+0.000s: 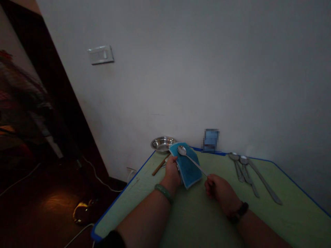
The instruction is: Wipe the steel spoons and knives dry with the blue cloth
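Observation:
My left hand (172, 172) is closed around a folded blue cloth (190, 168), holding it up above the table. Across the face of the cloth lies the bowl of a long-handled metal spoon (192, 161). The end of the spoon's handle is gripped in the closed fingers of my right hand (219, 191). Behind my left hand, partly hidden, a brown wooden stick (160, 165) rests on the table beside a small pale item I cannot make out. At the back left of the table stands a shiny metal bowl (163, 144).
Several metal spoons (248, 175) lie at the right on the pale green table (294, 196), which has a blue edge. A blurred-out bluish upright object (211, 140) is against the wall at the back. Cables (99, 179) run over the dark floor at left.

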Demonstrator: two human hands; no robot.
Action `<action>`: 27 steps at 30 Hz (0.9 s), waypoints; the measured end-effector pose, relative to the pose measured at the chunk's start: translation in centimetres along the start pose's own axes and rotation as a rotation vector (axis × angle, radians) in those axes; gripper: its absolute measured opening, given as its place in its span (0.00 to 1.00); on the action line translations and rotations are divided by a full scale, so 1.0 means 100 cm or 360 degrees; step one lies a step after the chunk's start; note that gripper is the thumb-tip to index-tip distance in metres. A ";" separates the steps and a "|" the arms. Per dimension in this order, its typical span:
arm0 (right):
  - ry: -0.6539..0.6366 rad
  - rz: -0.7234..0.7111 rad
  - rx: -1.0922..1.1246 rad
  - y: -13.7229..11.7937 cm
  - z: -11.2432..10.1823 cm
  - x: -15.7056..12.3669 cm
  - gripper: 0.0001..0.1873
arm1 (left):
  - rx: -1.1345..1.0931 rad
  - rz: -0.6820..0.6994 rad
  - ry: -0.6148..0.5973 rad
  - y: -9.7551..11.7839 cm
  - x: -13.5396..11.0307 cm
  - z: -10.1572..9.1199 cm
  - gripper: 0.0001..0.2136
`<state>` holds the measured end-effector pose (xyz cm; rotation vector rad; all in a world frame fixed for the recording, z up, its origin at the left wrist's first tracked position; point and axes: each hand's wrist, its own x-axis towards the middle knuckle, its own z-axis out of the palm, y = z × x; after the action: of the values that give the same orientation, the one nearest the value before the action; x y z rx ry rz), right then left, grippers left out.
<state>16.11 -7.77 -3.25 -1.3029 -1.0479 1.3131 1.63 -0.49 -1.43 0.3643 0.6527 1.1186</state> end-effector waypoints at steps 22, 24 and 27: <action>-0.0029 0.0003 0.0024 -0.001 0.001 -0.001 0.12 | 0.0026 -0.0055 -0.0046 0.001 -0.004 0.003 0.17; -0.0019 0.0012 0.0012 -0.001 0.001 0.000 0.12 | 0.0035 -0.0055 -0.0035 0.001 -0.003 0.002 0.16; 0.0018 0.0010 -0.0034 0.000 0.001 0.000 0.13 | 0.0040 -0.0058 -0.0031 0.001 -0.002 0.001 0.16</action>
<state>16.00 -7.72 -3.26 -1.3295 -1.0533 1.3008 1.58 -0.64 -1.23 0.3827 0.6543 1.0715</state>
